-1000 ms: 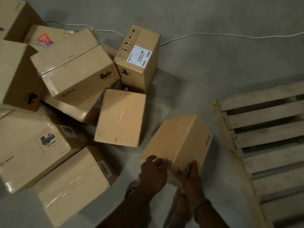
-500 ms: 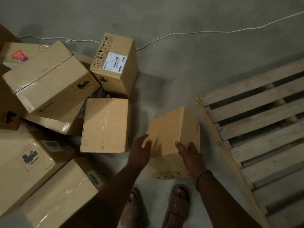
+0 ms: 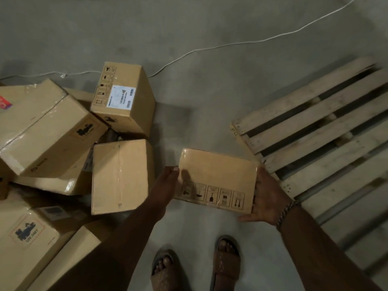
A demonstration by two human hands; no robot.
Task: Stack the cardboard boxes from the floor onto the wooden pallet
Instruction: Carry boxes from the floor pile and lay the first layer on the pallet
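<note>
I hold a small cardboard box [image 3: 218, 175] in the air between both hands, its face with a row of handling symbols turned up toward me. My left hand [image 3: 168, 183] presses its left side and my right hand [image 3: 266, 198] presses its right side. The box hangs above the concrete floor, just left of the near corner of the bare wooden pallet [image 3: 315, 131], which lies at the right. A heap of several cardboard boxes [image 3: 52, 139] lies on the floor at the left.
A box with a white label [image 3: 123, 99] stands at the heap's far right, and a plain taped box [image 3: 119, 175] lies in front of it. A thin white cable [image 3: 210, 48] runs across the floor behind. My sandalled feet [image 3: 195, 267] stand below the held box.
The box has come off the floor and been turned so its symbol face points up. My hands have shifted from its near edge to its two sides, and it has moved toward the pallet.
</note>
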